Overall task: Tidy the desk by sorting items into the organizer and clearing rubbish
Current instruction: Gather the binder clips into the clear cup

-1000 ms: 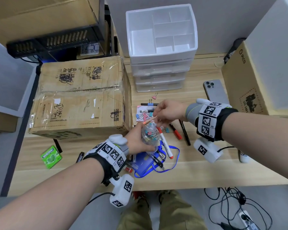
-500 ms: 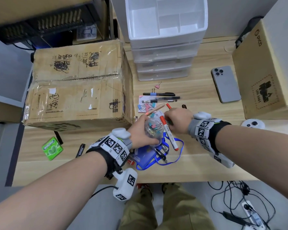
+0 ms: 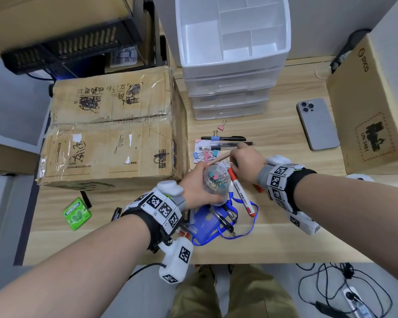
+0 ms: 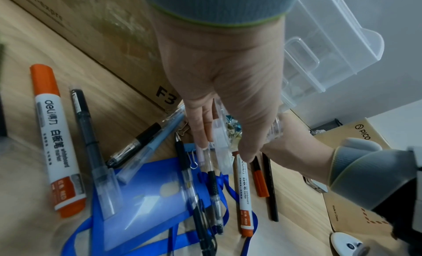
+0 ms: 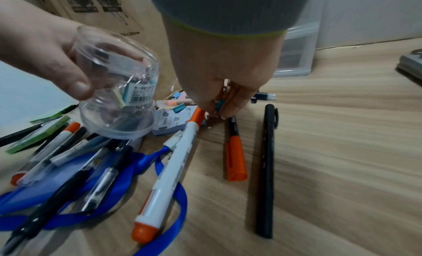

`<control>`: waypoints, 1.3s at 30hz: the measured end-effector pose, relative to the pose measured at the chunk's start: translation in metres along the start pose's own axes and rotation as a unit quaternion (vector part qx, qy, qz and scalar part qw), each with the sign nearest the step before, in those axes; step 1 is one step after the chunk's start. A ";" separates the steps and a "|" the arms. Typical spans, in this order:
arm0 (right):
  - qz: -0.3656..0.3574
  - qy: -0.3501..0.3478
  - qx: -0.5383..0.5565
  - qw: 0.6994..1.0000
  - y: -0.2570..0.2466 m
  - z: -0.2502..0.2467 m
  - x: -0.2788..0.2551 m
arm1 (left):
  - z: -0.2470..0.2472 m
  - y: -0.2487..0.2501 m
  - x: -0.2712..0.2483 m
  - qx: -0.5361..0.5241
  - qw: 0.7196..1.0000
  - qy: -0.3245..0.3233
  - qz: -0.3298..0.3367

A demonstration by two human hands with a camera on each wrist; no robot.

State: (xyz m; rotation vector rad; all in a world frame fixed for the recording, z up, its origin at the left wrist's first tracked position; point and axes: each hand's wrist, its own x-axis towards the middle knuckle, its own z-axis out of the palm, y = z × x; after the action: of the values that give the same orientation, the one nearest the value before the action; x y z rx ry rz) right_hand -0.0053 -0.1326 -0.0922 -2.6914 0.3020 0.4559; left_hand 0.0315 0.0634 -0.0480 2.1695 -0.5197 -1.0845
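Right now the clear plastic jar [image 3: 215, 183], already partly filled with coloured binder clips, is being held tilted just above the clutter near the middle of the desk [image 3: 285, 237], close to the front right corner of the taped cardboard box [image 3: 110, 138]; the left hand [image 3: 199, 188] is curling its fingers and thumb round the jar's wall. Just beside the jar's mouth, the right hand [image 5: 219, 79] is reaching down with its fingertips [image 5: 229, 113] pinched together on a small teal binder clip [image 5: 220, 104] lying by the red-capped whiteboard marker [image 5: 173, 168]. Judging from this, the step in hand is gathering loose clips into the jar. The next move is probably calling for a clean lift of that clip and a short carry to the jar's opening, without snagging the marker or the blue lanyard [image 3: 239, 230] underneath. More clips are waiting on the sticky notes [image 3: 203, 153] further back, with pens lying across them. Beyond, the white drawer organizer [image 3: 232, 53] is standing at the desk's back edge, its top compartments looking unfilled, and a green gum pack [image 3: 77, 213] is sitting towards the front left corner
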 end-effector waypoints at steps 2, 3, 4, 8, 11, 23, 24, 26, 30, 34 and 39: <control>-0.003 -0.006 -0.009 1.000 -0.005 0.004 0.002 | 0.000 -0.002 0.003 0.001 1.000 -0.001 -0.004; -0.005 -0.006 -0.016 1.000 -0.007 0.006 0.002 | 0.001 -0.002 0.003 0.003 1.000 -0.001 -0.004; -0.005 -0.007 -0.024 1.000 -0.009 0.006 0.003 | 0.001 -0.002 0.004 0.004 1.000 -0.001 -0.005; -0.001 -0.027 -0.042 0.999 -0.010 0.004 0.004 | 0.002 -0.003 0.006 0.000 1.000 -0.004 -0.006; -0.007 -0.029 -0.049 0.998 -0.009 0.005 0.002 | 0.002 -0.002 0.006 -0.008 1.000 -0.006 -0.002; 0.040 -0.006 0.046 0.998 -0.004 -0.015 -0.004 | 0.004 0.000 0.004 0.013 1.000 -0.009 0.010; 0.044 -0.011 0.067 0.997 -0.002 -0.023 -0.006 | 0.004 0.000 0.005 0.013 1.000 -0.011 0.010; 0.056 -0.014 0.128 0.990 0.001 -0.038 -0.010 | 0.005 -0.001 0.006 0.008 1.000 -0.015 0.009; 0.046 -0.045 0.316 0.946 -0.012 -0.065 -0.021 | 0.007 -0.002 0.005 -0.003 1.000 -0.005 0.001; -0.024 -0.138 0.318 0.938 -0.033 -0.074 -0.030 | 0.007 -0.004 0.005 -0.016 1.000 0.004 -0.001; -0.058 -0.171 0.292 0.939 -0.042 -0.071 -0.031 | 0.007 -0.006 0.003 -0.005 1.000 0.005 0.011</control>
State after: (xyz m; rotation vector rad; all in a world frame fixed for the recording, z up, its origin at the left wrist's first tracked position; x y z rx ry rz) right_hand -0.0027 -0.1198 -0.0049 -1.9976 0.1444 0.6656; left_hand 0.0280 0.0630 -0.0568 2.1550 -0.5324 -1.0609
